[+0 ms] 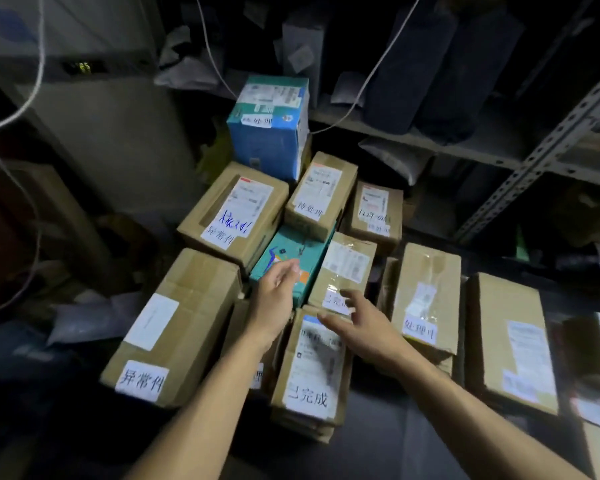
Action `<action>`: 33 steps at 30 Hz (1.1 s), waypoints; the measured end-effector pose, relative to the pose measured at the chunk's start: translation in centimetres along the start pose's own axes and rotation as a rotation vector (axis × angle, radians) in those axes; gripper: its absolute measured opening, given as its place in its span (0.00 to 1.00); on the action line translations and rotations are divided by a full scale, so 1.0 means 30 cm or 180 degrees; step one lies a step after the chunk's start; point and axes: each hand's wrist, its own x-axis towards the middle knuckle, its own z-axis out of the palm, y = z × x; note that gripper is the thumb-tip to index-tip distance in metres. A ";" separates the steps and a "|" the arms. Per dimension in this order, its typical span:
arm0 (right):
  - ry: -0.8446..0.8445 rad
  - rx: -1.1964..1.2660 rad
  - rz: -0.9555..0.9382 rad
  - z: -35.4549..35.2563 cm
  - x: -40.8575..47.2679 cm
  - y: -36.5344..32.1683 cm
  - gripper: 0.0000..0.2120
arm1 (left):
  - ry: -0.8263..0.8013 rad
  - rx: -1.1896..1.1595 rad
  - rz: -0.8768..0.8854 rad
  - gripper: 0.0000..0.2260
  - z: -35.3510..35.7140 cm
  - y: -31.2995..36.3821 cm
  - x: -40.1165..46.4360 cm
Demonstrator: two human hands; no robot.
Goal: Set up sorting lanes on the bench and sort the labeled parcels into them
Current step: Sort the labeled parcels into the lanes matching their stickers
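Teal box [293, 258] lay long axis front-to-back amid labeled cartons; left hand [274, 299], right hand [357, 327] above, fingers relaxed, empty; dim shelving [551, 147] behind.

Dark bench [378, 445]: labeled cardboard parcels [174, 327] in rows, teal box [291, 251].

Dim storeroom with shelving and loose cables

A grey perforated-steel shelf rack [548, 147] runs from twelve to three o'clock, holding dark bags [426, 64]; pale cables [378, 64] droop across it, and a grey cabinet [94, 109] with a small lit display [84, 67] stands at ten o'clock.
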 end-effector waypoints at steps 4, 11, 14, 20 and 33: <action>0.0043 0.0164 0.0187 0.043 -0.035 0.049 0.37 | -0.0138 0.0091 -0.0249 0.11 -0.016 -0.070 -0.047; 0.0028 0.0812 0.0562 0.116 -0.100 0.115 0.12 | -0.0321 0.0070 -0.0392 0.09 0.007 -0.141 -0.114; 0.0038 0.0859 0.0404 0.137 -0.130 0.105 0.04 | -0.0355 0.0076 -0.0389 0.09 0.018 -0.153 -0.131; 0.0505 0.0650 0.0200 0.163 -0.155 0.089 0.18 | -0.0116 -0.0385 -0.0447 0.10 0.043 -0.114 -0.178; 0.0801 0.2152 0.0023 -0.121 -0.339 0.214 0.18 | -0.0269 -0.0722 -0.0298 0.12 0.360 0.053 -0.327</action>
